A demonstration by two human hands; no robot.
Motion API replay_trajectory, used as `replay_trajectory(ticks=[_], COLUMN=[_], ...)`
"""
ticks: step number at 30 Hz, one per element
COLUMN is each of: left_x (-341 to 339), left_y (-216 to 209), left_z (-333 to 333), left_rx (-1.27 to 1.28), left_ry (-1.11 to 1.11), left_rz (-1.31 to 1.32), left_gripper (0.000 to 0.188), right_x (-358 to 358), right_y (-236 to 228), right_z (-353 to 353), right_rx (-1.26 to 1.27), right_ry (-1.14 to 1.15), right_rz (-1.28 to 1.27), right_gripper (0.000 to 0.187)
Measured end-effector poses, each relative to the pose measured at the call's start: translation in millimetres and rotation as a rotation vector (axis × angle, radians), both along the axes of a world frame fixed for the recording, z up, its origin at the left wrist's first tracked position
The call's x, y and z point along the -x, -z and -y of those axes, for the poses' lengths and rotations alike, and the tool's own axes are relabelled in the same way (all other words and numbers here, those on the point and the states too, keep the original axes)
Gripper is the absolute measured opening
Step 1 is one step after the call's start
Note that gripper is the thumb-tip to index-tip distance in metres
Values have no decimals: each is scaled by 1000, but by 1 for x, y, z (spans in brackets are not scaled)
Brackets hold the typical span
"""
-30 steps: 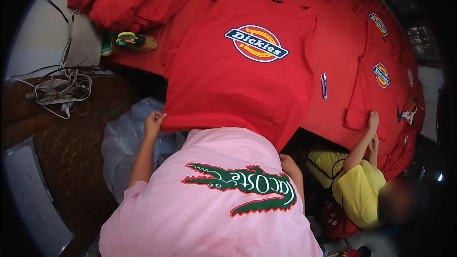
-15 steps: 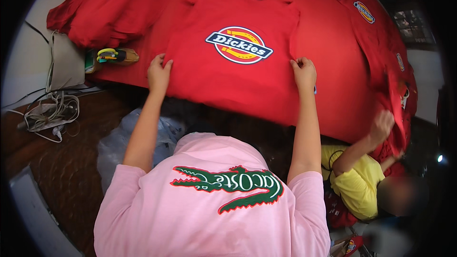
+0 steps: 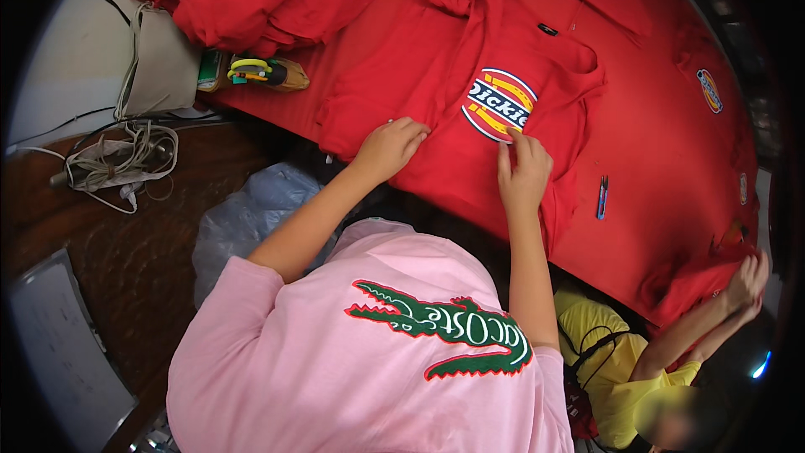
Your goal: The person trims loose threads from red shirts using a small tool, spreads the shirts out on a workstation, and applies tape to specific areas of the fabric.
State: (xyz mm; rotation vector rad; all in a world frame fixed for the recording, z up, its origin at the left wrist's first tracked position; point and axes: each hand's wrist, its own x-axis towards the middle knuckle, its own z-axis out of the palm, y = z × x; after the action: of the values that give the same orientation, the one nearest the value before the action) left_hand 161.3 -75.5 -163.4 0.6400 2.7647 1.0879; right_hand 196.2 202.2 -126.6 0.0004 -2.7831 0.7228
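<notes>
A red T-shirt (image 3: pixel 428 75) with a round printed logo lies on the red-covered table, its two sides turned inward over part of the print. My left hand (image 3: pixel 388 151) is closed at the lower part of the left fold, fingertips on the fabric. Fingers bent, my right hand (image 3: pixel 527 174) pinches the edge of the right fold just below the logo. The shirt's neckline, with a dark label, faces the far side. Right of the shirt lies a small blue tool, apparently thread snips (image 3: pixel 602 198).
Heaped red garments (image 3: pixel 251 0) lie at the far left, near a holder with yellow-handled scissors (image 3: pixel 251 69). Tangled cables (image 3: pixel 117 155) and a clear plastic bag (image 3: pixel 251 218) are below. A co-worker in yellow (image 3: pixel 604 352) handles red fabric at right.
Both hands have moved inward from the shirt's sides, bringing the fabric over the logo. The view has shifted, and the blue tool now shows. The co-worker's hands are farther right in the picture.
</notes>
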Motion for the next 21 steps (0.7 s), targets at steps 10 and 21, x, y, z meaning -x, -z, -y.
replay_trajectory(ticks=[10,21], left_x=[95,104], left_y=[2,-23], left_z=[-7,0], left_rx=[30,-668], left_ry=[292,107], left_rz=[187,978], left_gripper=[22,16], right_x=[76,84], right_y=[18,-25], right_z=[62,58], right_rx=[264,776], right_ry=[-189,-205], right_rz=[481,334], right_gripper=[20,18])
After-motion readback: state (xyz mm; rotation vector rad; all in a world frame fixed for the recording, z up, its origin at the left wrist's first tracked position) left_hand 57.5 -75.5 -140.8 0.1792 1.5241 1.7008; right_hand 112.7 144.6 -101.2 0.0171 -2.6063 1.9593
